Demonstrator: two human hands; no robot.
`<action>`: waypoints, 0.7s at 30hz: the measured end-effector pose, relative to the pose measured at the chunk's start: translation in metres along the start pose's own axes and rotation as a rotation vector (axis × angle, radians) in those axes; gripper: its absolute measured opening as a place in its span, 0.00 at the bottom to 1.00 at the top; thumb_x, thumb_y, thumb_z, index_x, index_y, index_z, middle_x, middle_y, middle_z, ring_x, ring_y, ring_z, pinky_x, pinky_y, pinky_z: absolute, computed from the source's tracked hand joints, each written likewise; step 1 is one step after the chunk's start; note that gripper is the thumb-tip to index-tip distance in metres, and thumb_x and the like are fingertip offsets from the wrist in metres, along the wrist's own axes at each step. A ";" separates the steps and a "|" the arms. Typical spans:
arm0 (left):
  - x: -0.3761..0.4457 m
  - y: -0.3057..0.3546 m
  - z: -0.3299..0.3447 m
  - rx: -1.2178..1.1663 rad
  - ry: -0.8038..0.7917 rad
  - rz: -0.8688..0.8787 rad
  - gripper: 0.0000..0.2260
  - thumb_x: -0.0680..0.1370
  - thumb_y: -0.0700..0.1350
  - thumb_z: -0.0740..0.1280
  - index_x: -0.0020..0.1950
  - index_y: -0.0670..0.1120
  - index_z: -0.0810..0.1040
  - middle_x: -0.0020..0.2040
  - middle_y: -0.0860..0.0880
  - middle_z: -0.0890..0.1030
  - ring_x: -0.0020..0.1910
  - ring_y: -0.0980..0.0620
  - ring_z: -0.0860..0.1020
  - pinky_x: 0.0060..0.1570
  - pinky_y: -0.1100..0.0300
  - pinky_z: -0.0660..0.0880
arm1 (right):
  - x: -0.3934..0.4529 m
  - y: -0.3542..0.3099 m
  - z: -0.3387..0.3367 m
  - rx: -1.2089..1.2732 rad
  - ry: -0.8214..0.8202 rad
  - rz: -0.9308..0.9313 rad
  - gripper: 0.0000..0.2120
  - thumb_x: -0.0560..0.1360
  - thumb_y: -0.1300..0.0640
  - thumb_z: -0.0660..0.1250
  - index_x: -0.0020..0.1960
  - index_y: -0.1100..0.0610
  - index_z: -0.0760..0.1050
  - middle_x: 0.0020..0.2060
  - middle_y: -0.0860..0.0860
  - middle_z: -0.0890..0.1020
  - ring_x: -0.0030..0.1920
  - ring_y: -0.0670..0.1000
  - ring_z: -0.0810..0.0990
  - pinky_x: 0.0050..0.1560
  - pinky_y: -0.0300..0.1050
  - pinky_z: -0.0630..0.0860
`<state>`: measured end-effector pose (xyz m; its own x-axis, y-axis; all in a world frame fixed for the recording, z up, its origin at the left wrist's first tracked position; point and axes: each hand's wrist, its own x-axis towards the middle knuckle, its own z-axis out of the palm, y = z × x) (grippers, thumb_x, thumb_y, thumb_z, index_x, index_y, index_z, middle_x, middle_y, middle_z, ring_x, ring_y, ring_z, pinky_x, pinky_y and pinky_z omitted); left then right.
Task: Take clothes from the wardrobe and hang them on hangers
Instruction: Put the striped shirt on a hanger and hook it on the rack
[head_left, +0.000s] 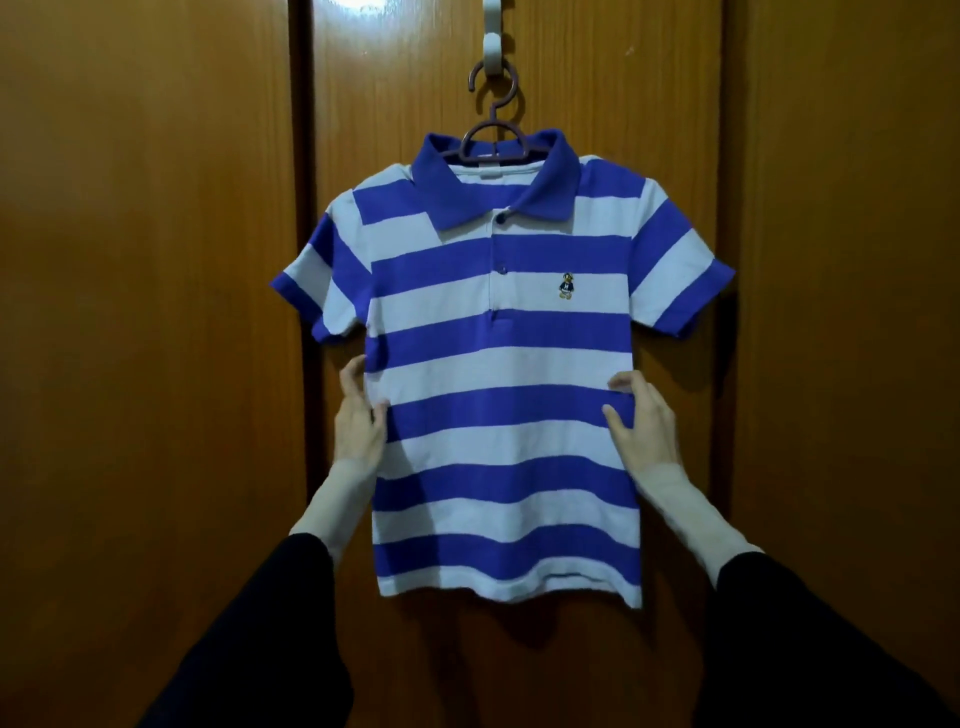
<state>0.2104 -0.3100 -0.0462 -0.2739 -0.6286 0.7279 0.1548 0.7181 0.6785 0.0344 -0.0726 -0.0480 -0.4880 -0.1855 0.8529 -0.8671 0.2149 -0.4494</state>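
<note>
Polo shirt, striped blue and white with a blue collar and a small bear badge on the chest, hung on a purple hanger from a white hook on the wooden wardrobe door. Left hand and right hand touched its side edges, fingers loosely spread.

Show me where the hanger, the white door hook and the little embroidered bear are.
hanger (491, 136): head view, on its purple neck just above the collar.
white door hook (497, 49): head view, on its lower loop holding the hanger.
embroidered bear (566, 287): head view, on the figure's body, on the shirt's chest.
</note>
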 end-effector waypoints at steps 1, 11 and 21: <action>-0.009 -0.007 0.001 0.034 -0.046 0.017 0.21 0.80 0.42 0.58 0.69 0.55 0.55 0.64 0.41 0.72 0.60 0.41 0.75 0.58 0.45 0.74 | -0.009 0.002 0.003 0.005 -0.009 0.012 0.11 0.74 0.67 0.64 0.56 0.61 0.72 0.52 0.56 0.77 0.52 0.51 0.75 0.48 0.30 0.64; -0.075 -0.052 0.006 0.165 -0.195 0.041 0.15 0.79 0.39 0.60 0.64 0.50 0.65 0.63 0.44 0.73 0.61 0.47 0.73 0.59 0.49 0.75 | -0.083 0.034 0.022 -0.032 -0.152 0.112 0.12 0.75 0.68 0.62 0.57 0.59 0.72 0.52 0.57 0.75 0.53 0.54 0.75 0.50 0.39 0.69; -0.094 -0.082 -0.005 0.181 -0.289 -0.170 0.15 0.78 0.38 0.61 0.63 0.50 0.69 0.65 0.45 0.71 0.67 0.45 0.68 0.59 0.44 0.75 | -0.108 0.070 0.018 -0.116 -0.263 0.253 0.17 0.73 0.72 0.63 0.58 0.57 0.70 0.58 0.56 0.76 0.60 0.54 0.75 0.56 0.38 0.68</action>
<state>0.2279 -0.3110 -0.1695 -0.5419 -0.6518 0.5306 -0.0789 0.6680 0.7400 0.0247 -0.0554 -0.1761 -0.7073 -0.3490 0.6148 -0.7061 0.3900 -0.5910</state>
